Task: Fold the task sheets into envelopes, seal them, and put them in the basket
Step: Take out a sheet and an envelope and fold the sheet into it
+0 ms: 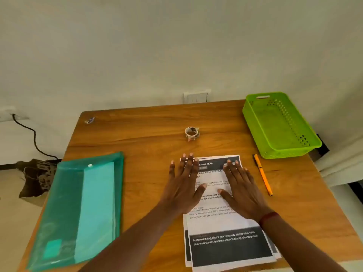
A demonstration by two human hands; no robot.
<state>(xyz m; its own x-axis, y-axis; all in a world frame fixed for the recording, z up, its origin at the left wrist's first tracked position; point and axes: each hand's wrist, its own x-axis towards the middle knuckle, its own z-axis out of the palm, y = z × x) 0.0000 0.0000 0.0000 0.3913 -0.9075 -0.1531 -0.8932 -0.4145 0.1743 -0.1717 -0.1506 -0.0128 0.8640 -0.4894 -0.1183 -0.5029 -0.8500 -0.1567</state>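
Wooden worktop [149,138] against plain pale wall [176,46]; black cable [34,138] from socket [7,114] beyond left edge; light floor [11,222].

- I see a lime-green basket [275,126], dotted with holes, at the table's [147,134] far right corner.
- White task sheets [216,222] carry dark grey bands.
- Orange pen [262,174]; teal folder [88,203].

Bare table [149,138] between folder [78,209] and sheets [222,224], pen [263,174] before basket [275,124], roll [191,132] ahead
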